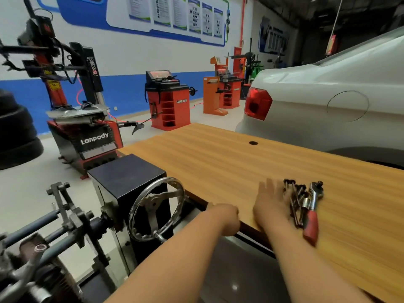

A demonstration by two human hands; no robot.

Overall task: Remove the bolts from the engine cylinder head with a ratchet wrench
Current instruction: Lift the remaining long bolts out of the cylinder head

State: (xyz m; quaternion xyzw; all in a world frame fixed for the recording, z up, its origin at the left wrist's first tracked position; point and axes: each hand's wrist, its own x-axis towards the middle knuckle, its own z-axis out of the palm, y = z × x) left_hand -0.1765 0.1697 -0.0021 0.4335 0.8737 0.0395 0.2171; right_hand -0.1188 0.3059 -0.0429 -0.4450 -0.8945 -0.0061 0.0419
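Bolts: a loose bundle of long bolts (294,199) lies on the desk (218,158), near its front edge.
Ratchet wrench: the ratchet wrench (312,212), red-handled with a socket on it, lies touching the bundle on its right side.
Right hand: the right hand (270,201) is blurred, flat with straight fingers, holding nothing, just left of the bolts.
Left hand: the left hand (227,218) has its fingers curled over the desk's near edge.
Engine: the engine (26,267) sits low at the left beyond the handwheel (156,207), blurred. I cannot make out the cylinder head.
Step, as I judge it: laying out removed bolts, with the task seemingly near done.
Doing it well: nudge the bundle further from the edge with the flat palm — gently, so none roll. Line the bolts up in order of removal and keep the wrench beside them.
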